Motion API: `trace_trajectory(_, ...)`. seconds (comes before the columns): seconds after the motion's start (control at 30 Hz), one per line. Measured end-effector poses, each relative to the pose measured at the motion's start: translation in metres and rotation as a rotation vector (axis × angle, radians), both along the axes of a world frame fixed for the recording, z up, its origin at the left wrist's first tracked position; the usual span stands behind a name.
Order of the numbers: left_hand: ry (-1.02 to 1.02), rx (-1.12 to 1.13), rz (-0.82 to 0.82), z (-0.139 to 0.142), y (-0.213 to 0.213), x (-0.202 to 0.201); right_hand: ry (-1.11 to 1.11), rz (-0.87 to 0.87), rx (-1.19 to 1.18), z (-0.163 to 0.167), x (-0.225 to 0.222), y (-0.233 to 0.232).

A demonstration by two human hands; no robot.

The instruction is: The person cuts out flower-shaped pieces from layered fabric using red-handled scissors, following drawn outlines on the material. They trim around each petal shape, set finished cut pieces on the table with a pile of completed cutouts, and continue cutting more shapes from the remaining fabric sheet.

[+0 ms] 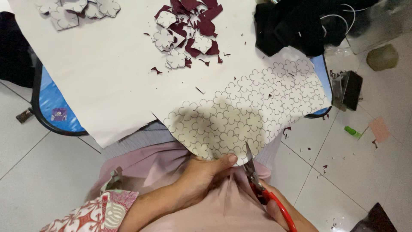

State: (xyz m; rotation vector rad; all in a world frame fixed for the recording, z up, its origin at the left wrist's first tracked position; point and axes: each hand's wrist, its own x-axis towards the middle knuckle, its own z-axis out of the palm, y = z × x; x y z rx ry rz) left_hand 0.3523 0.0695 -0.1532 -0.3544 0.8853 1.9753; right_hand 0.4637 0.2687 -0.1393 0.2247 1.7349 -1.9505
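My left hand (201,176) pinches the near edge of a white sheet printed with flower outlines (253,103), thumb on top. My right hand (283,212), partly out of view at the bottom, grips red-handled scissors (257,182). Their blades are a little apart and bite into the sheet's near edge just right of my left thumb. The sheet hangs off the table toward my lap.
Cut-out flower shapes and dark red scraps (186,30) lie at the table's far side, more cut-outs (77,10) at the far left. A large white paper (98,73) covers the blue table (53,103). Black cloth (296,23) sits far right. Small objects litter the tiled floor (360,141).
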Motion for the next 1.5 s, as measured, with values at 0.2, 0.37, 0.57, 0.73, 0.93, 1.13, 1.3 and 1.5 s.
trace_trajectory(0.2,-0.064,-0.054,-0.034,0.001,0.001,-0.001,0.003,-0.013,-0.007,0.007,-0.002,-0.004)
trace_trajectory(0.37,-0.101,-0.066,-0.058,0.0,0.0,0.001,0.003,-0.034,-0.015,0.002,-0.001,-0.005)
trace_trajectory(0.57,-0.061,-0.058,-0.05,0.003,-0.003,0.0,-0.017,-0.082,0.027,-0.01,0.006,0.001)
trace_trajectory(0.73,-0.022,-0.09,0.004,0.006,-0.003,0.0,-0.049,-0.092,0.101,-0.017,0.017,0.01)
trace_trajectory(0.93,-0.011,-0.089,-0.013,0.003,-0.003,-0.001,-0.093,-0.095,0.22,-0.041,0.031,0.025)
trace_trajectory(1.13,0.009,-0.064,0.034,0.004,-0.004,-0.002,-0.067,-0.065,0.257,-0.078,0.048,0.051)
trace_trajectory(1.3,0.011,-0.076,0.017,0.009,-0.006,-0.005,0.108,-0.025,0.405,-0.08,0.042,0.055)
trace_trajectory(1.5,0.037,-0.09,0.025,0.011,-0.009,-0.005,0.09,0.074,0.344,-0.049,0.03,0.06)
